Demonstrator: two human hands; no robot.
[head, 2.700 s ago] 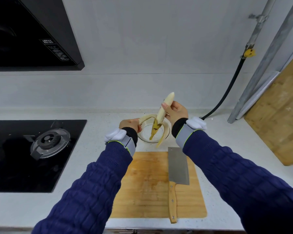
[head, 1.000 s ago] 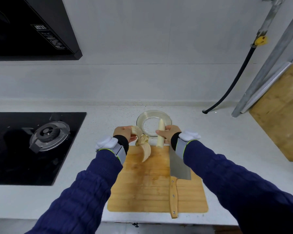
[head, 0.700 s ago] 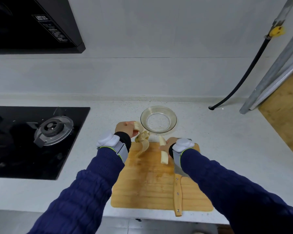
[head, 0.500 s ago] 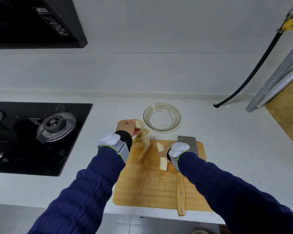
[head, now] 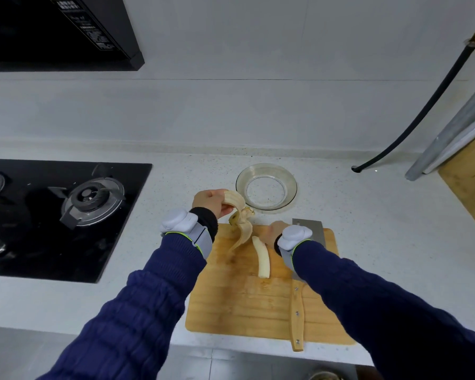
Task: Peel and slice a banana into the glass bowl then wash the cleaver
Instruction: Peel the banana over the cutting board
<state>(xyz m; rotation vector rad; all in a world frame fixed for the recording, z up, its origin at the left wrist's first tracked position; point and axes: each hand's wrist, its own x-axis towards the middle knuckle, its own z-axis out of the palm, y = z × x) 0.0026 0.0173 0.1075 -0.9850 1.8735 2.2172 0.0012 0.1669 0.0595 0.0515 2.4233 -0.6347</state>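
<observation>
Banana (head: 261, 257) is lying peeled on the board (head: 231, 305), pointing toward me, just left of the cleaver (head: 309, 229). Right hand (head: 272, 233) is sitting at its far end, but the wrist is blocking the fingers, so I can't tell if it's gripping or just touching. Left hand (head: 210, 201) is pinching the empty peel (head: 240, 224), which is dangling over the board's far left corner.

I'm guessing the step is parking the banana. That means letting it settle flat mid-board, then ditching the peel off to the side before going for the cleaver.

Room-wise, the blade is lying right under the right forearm, so that hand is going to need a careful exit. Bowl (head: 266, 186) is sitting empty just past the board. The board is sitting near the counter's (head: 381, 229) front edge, with the cleaver handle poking past the board's near side. Stove (head: 52, 215) is well off left.
</observation>
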